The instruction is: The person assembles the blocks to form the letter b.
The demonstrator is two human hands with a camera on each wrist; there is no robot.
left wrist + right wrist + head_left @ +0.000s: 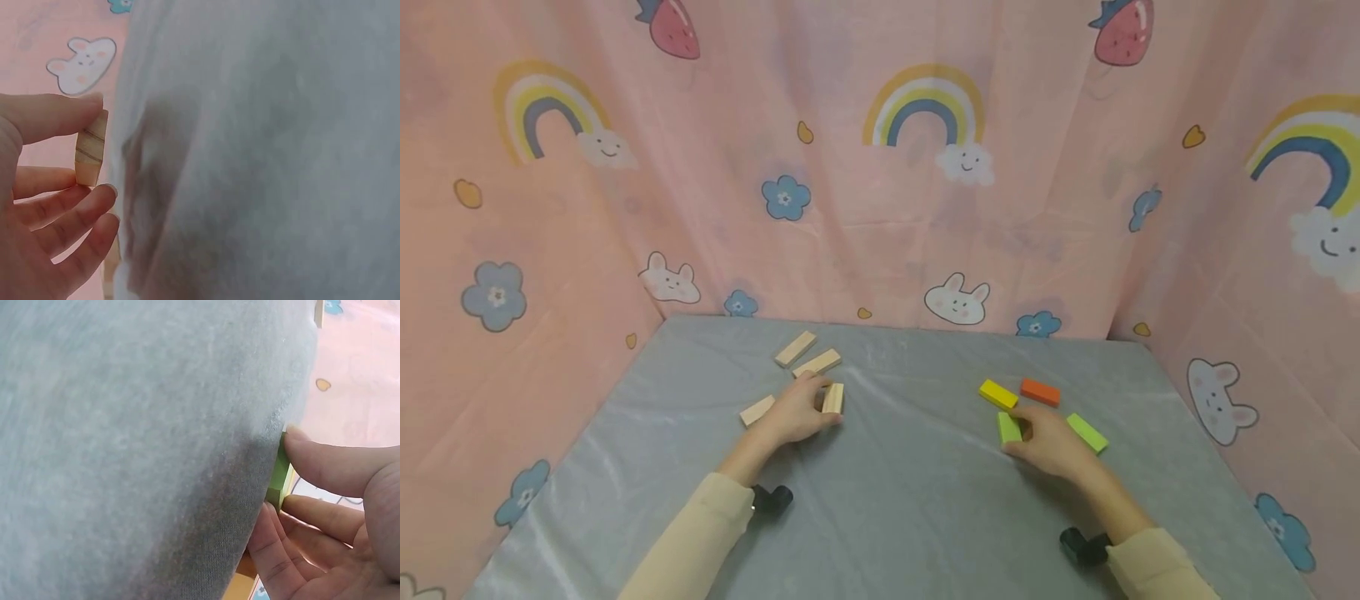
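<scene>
My left hand (799, 410) pinches a plain wooden block (832, 398) between thumb and fingers; the left wrist view shows the thumb on one end of the wooden block (90, 149) and a finger on the other. Three more plain blocks lie around that hand: one (795, 348) farthest back, one (817, 362) just beyond the fingers, one (757, 410) to the left. On the right, my right hand (1051, 442) pinches a green block (1009, 427), also seen as a green block (279, 472) between thumb and fingertips. Close by lie a yellow block (998, 394), an orange block (1041, 392) and another green block (1087, 433).
A grey cloth (895, 500) covers the table. Pink patterned curtains (865, 233) enclose its back and both sides. Dark wrist cameras (773, 501) stick out from the sleeves; the right one (1082, 547) hangs low over the cloth.
</scene>
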